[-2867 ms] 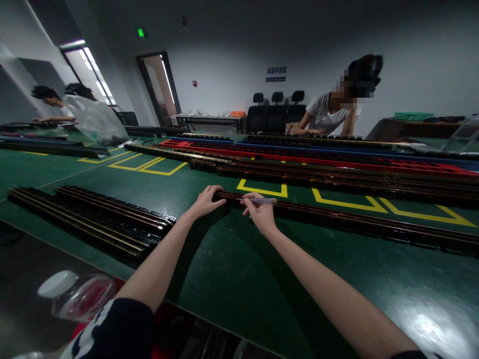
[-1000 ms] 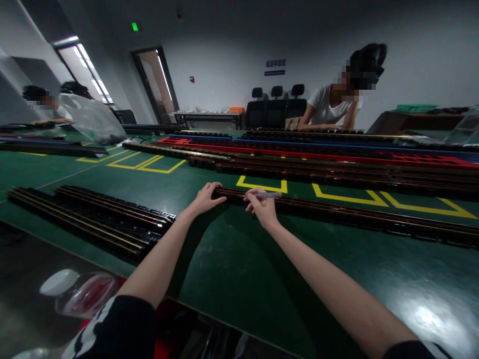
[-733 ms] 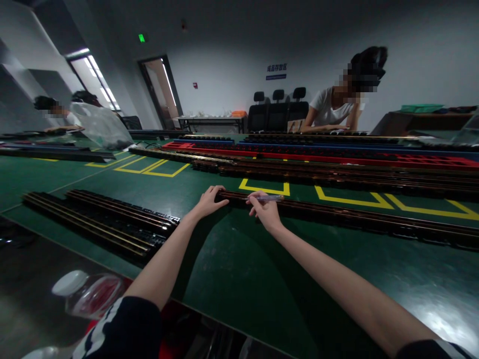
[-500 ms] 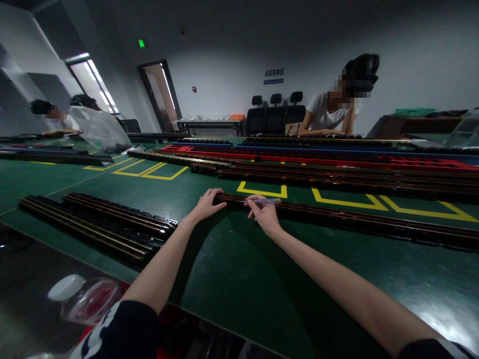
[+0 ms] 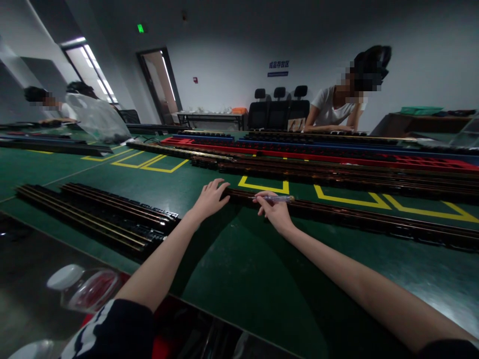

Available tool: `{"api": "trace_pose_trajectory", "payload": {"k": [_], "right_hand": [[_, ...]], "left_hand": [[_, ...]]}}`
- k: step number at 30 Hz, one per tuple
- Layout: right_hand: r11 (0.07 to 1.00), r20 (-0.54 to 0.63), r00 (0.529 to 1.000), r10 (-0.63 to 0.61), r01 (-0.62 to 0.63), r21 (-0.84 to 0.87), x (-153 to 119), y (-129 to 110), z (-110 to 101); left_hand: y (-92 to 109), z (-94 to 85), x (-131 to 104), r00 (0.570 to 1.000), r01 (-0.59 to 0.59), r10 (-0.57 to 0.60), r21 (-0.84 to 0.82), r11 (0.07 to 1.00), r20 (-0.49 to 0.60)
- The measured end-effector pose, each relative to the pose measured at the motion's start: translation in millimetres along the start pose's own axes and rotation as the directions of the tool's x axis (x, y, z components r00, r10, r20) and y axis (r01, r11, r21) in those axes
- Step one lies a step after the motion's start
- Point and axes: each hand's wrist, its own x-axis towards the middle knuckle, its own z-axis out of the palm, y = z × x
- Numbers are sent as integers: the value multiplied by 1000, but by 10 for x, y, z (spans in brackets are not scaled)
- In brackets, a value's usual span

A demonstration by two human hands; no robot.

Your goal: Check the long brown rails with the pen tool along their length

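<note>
A long dark rail with copper-coloured strips (image 5: 348,215) lies across the green table in front of me. My left hand (image 5: 210,200) is at the rail's left end, its fingers spread and the thumb apart from them. Whether it presses on the rail is hard to see. In my right hand (image 5: 276,212) is a slim screwdriver with a clear handle (image 5: 279,198), held nearly level just above the rail. Its thin shaft points left, and its tip is too small to make out against the dark rail.
More dark rails with brass-coloured strips (image 5: 84,219) lie at the left. Beyond the yellow table markings (image 5: 262,187) are stacked rails and a red rack (image 5: 299,153). A plastic bag (image 5: 95,117) stands far left, a clear jar (image 5: 92,290) lower left. Across the table sits a person (image 5: 335,105).
My right hand has moved a little to the right along the rail with the screwdriver. My left hand has shifted slightly, its fingers more raised. The view has tilted a bit.
</note>
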Motion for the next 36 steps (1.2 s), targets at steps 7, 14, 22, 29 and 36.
{"api": "trace_pose_trajectory", "payload": {"k": [7,14,22,29,36], "right_hand": [[996,-49,998,35,-31,79,-17,-14,-2],[993,-68,996,56,-49,111,-33,-73,-5],[998,-73,997,5,0,67,-76,-88,-27],[999,-106,994,-11,15,44,-85,-91,-22],[1000,-134,991,-11,12,3,-88,-113,-14]], "left_hand": [[105,55,-3,992,-84,82,15,996,93],[35,34,7,979,-99,88,47,994,186],[5,55,11,978,-110,97,63,992,182],[4,50,16,979,-116,103,64,991,178],[38,8,12,976,-106,91,64,992,200]]}}
